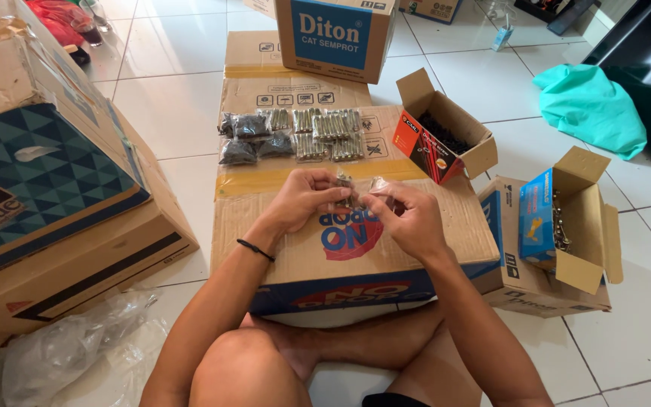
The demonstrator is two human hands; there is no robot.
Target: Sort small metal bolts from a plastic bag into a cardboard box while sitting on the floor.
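Both hands, the left hand and right hand, pinch shut on a small clear plastic bag of metal screws over the brown cardboard box. At twelve o'clock lie rows of filled screw packets; at two o'clock, an open orange-and-black screw box.

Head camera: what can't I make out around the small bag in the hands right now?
- Contents of the small clear bag: mostly covered by the left hand and right hand; too small to count.
- Orange-and-black open box: dark contents, too small to tell pieces apart.
- Blue open box: its walls hide most of the metal parts.
- Large box at left: cut off by the frame edge.
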